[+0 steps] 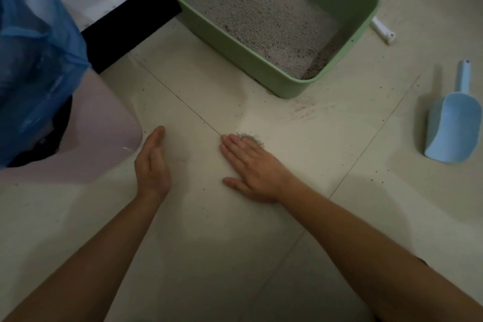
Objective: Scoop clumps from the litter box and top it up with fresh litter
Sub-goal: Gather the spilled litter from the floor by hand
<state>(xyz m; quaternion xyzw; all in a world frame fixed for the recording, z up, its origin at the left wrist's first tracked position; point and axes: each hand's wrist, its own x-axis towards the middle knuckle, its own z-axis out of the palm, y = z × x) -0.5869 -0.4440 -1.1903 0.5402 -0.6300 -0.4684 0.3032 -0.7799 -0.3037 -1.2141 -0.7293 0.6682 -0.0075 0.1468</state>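
Fingers point(235, 148) of the right hand point(252, 168) lie straight and close together, palm flat on the floor point(235, 256). Those of the left hand point(153, 162) are straight too, the hand set on its edge near the pink bin. Neither hand holds anything. A blue bag point(34, 60) lines the pink bin point(104, 138), which stands at the floor's left side, by the dark skirting point(125, 34). The green litter box point(261, 70) sits at the floor's far edge, one corner by the skirting, and holds pale grey litter point(261, 18). A light blue scoop point(452, 125) lies on the floor to the right of the box, well apart from both hands, its handle pointing away. A small white object point(383, 31) pokes out from behind the box's right side. A little heap of loose litter point(254, 138) lies on the floor, touching the right fingertips.
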